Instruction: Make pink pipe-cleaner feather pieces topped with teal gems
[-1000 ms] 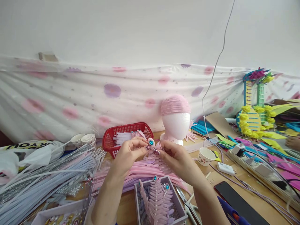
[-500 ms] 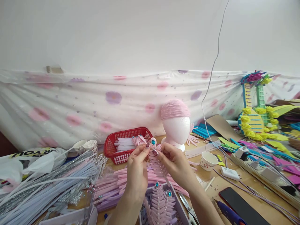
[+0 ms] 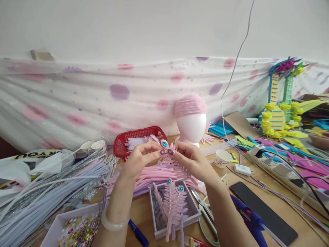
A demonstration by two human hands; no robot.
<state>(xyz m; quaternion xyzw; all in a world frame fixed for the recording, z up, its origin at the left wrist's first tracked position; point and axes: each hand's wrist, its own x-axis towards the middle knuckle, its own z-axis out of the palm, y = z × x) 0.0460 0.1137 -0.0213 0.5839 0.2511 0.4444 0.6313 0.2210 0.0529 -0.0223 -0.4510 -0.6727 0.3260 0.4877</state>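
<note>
Between my hands is a pink feather-shaped pipe-cleaner ornament (image 3: 177, 165), topped by a blue gem (image 3: 165, 144). My left hand (image 3: 140, 159) pinches it just below the gem with thumb and fingers. Close beside it, my right hand (image 3: 191, 159) also pinches the ornament, thumb tip almost touching the left thumb. The frond hangs down at a slant under the right hand, partly hidden by it. Below the hands, similar pink ornaments (image 3: 170, 202) with blue gems and rows of pearls lie across a shallow white box (image 3: 160, 234).
Behind the hands stand a red basket (image 3: 118, 145) and a white foam head (image 3: 191, 125) wrapped in pink. Scissors (image 3: 205, 212), a blue glue gun (image 3: 248, 218), a phone (image 3: 264, 209) and a paper cup (image 3: 222, 158) lie right. Pipe cleaners (image 3: 64, 195) and a gem box (image 3: 59, 223) are left.
My view has tilted down, showing more of the near table, including the gem box and a blue pen. Both thumbs have come together below the gem, and the ornament has turned slightly.
</note>
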